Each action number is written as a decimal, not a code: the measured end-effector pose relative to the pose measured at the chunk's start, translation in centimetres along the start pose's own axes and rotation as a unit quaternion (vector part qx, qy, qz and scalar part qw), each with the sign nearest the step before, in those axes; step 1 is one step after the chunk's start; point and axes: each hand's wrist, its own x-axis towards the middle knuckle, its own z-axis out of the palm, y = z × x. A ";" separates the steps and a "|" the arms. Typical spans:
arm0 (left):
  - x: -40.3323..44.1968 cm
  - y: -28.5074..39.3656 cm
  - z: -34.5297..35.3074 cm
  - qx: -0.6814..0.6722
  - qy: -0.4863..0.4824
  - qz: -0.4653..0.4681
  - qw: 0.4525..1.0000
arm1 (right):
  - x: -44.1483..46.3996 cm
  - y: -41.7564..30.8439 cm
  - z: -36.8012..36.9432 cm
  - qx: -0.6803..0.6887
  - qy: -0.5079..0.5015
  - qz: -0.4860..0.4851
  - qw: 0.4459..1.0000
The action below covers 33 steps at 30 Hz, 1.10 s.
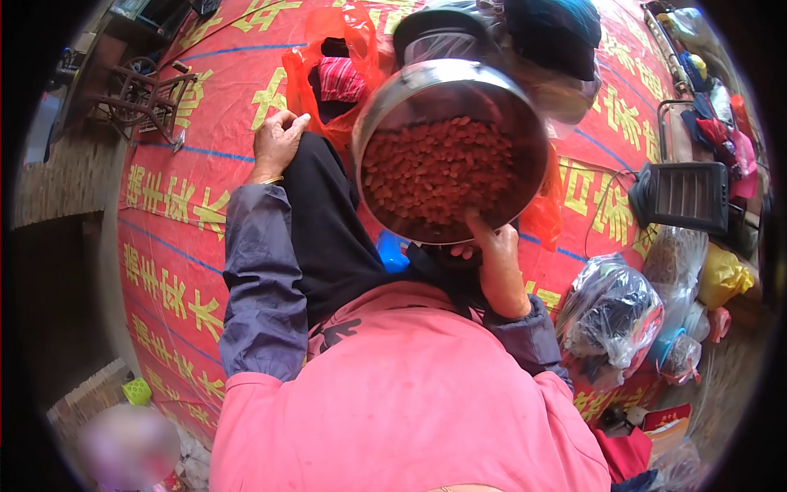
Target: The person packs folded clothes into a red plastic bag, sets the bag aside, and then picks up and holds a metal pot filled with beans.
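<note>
- The bowl (531,156) hides part of the right hand (500,264) from me, and I can't see its underside.
- The red pieces (443,168) are too small for me to identify.
- A blurred patch (129,447) at lower left tells me nothing.
- My bottom edge cuts off the pink shirt (410,394).
- Wrinkled, shiny plastic obscures what the clear bag (611,316) holds.

The left hand (277,141), fingers loosely bent, rested toward ten o'clock beyond the extended left forearm (261,262); at three o'clock, the right hand (498,256) gripped, thumb pointing toward eleven.
</note>
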 end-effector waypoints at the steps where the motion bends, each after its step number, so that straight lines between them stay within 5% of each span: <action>1: 0.0 -0.2 0.0 -0.008 0.001 -0.001 1.000 | -0.2 -0.4 -0.1 0.022 0.006 0.002 1.000; 15: 0.3 -1.7 -0.1 -0.057 -0.007 -0.028 0.998 | 0.2 -0.6 -2.9 0.065 0.121 -0.053 0.989; 33: -0.3 -1.2 -0.7 -0.025 -0.006 -0.031 0.999 | -0.1 -0.2 -2.3 0.079 0.084 -0.053 0.992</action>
